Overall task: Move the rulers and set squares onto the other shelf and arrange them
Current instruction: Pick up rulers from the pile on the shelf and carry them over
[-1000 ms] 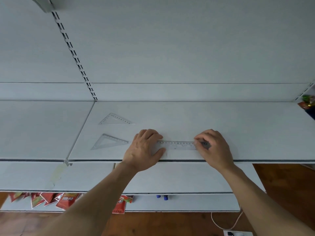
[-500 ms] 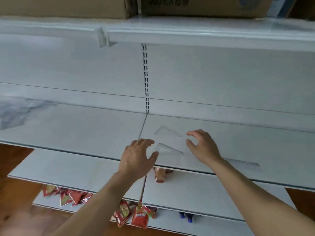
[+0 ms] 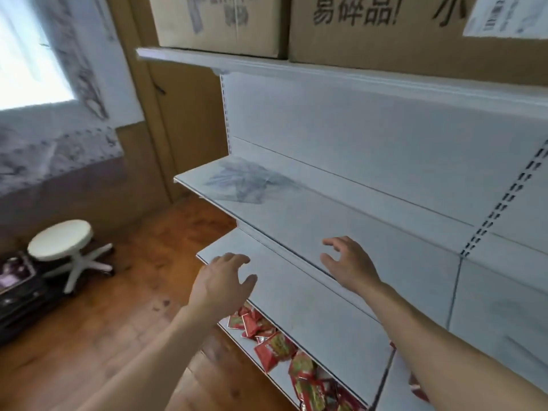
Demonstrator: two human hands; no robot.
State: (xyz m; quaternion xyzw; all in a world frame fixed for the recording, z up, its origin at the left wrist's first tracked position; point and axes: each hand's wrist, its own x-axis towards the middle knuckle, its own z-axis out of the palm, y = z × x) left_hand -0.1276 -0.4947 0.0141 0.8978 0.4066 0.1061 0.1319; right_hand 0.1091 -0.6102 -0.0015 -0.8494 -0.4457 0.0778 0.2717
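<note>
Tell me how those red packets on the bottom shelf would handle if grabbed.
The red packets look like thin, glossy sachets, so probably light and floppy, bending in the grip. Their shiny film suggests they may be slippery. They lie loosely heaped on the bottom shelf, overlapping, so lifting one would likely shift its neighbours.

Two hands, two cardboard boxes, one stool, many red packets.
</note>
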